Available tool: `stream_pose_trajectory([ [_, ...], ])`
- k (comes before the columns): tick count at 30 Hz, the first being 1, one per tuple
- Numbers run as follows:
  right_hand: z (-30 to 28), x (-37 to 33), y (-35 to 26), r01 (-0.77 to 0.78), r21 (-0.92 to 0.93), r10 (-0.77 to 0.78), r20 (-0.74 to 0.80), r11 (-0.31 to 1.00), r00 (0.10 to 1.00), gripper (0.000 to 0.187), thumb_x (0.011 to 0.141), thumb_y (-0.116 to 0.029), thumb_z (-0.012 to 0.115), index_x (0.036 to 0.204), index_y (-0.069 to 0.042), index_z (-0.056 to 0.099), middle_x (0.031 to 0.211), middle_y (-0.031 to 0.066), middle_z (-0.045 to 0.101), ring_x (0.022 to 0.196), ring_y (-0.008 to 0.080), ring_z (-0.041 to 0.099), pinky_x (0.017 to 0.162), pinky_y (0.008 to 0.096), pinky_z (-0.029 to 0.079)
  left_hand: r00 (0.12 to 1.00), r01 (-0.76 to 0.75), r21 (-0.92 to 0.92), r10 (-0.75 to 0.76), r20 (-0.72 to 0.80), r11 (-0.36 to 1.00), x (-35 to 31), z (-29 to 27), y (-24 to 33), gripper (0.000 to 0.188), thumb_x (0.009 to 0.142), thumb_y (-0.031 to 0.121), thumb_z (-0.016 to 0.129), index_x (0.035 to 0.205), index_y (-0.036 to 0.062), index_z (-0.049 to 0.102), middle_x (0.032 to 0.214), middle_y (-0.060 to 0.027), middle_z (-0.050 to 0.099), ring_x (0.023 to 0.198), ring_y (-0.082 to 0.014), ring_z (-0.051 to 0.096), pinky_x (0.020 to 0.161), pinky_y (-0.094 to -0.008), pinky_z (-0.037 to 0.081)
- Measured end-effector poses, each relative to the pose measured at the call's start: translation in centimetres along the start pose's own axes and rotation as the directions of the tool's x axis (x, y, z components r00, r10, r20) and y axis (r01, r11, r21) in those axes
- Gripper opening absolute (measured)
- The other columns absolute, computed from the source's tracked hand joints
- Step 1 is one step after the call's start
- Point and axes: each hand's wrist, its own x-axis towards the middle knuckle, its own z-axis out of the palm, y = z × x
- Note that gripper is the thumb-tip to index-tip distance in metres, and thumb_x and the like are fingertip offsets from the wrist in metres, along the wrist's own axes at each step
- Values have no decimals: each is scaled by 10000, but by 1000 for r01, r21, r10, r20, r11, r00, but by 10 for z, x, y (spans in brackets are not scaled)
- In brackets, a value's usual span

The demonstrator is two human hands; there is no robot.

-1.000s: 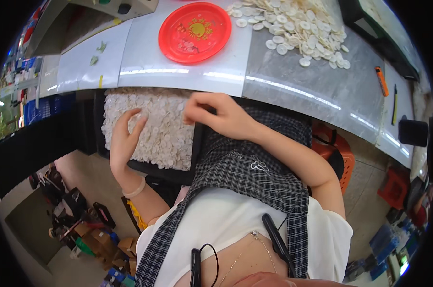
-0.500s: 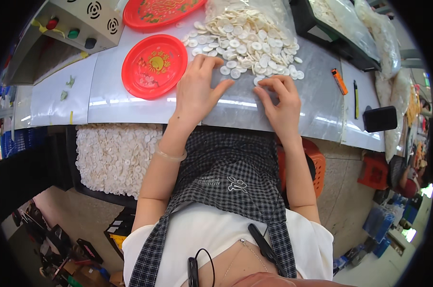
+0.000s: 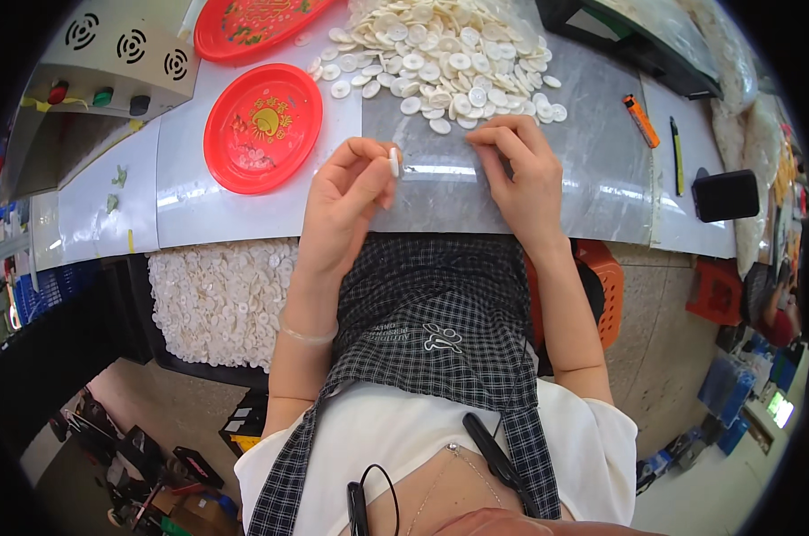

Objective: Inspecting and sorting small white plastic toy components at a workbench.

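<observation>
My left hand (image 3: 349,201) is raised over the table's near edge, closed in a pinch on a white button (image 3: 394,163) turned edge-on. Just in front of the heap, my right hand (image 3: 522,179) has its fingers bent, thumb and forefinger slightly apart, with nothing visible between them. Its fingertips are nearest to the front buttons of a large pile of white round buttons (image 3: 458,67), which lies loose on the grey tabletop sheet (image 3: 431,201). Left of my left hand sits a red round plate (image 3: 284,147) with a yellow printed pattern.
Another red plate (image 3: 215,34) lies farther back. A grey machine box (image 3: 118,67) with knobs stands at left. On the right are an orange-wrapped stick-like object (image 3: 641,121), a thin yellow-black tool (image 3: 677,156), a phone (image 3: 726,196) and a black bin (image 3: 623,36). Below the table edge, a tray of buttons (image 3: 221,304).
My left hand has drawn back from the pile's edge toward my body and now pinches a button. My right hand stays near the front of the pile. The whole view has shifted slightly.
</observation>
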Motion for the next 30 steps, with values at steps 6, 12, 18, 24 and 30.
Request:
stream_pose_trajectory([
  [6,-7,-6,-5,161,-53,-157,79,986,985,147,765,-42,729,903,-50,682,892,55,638,820,209,627,686,310,496,924,326,-657,-82,374,680,-9,-6,-8,283,968,201,556,1213,59,535,1126,-65,518,835,-112,432,701,-229,402],
  [12,-5,-4,-9,35,-35,-32,91,999,995,150,751,-67,743,885,-48,678,887,60,631,821,224,611,687,327,483,907,370,-692,-80,413,620,-9,-6,-11,352,970,203,550,1294,72,511,1135,-63,504,837,-124,420,712,-231,403],
  [18,-5,-4,0,111,-111,-105,57,988,993,145,755,-67,746,874,-40,667,859,68,603,754,213,608,654,306,483,945,328,-620,-259,202,713,-5,8,9,332,982,217,527,1267,46,529,1095,-79,550,836,-127,484,723,-267,426],
  [24,-5,-7,2,-56,17,54,95,998,994,121,786,-62,734,838,-15,636,849,72,591,703,174,609,632,288,485,994,-43,396,81,-79,917,49,-3,36,261,945,114,533,1177,-2,569,1065,-135,572,903,-211,571,776,-352,484],
  [30,0,8,-13,64,152,-78,90,986,993,140,868,-69,647,956,-13,554,962,113,653,815,234,646,699,307,516,837,29,920,512,192,-391,112,-37,45,257,750,8,623,995,-23,553,1034,-204,547,994,-359,554,840,-426,484],
])
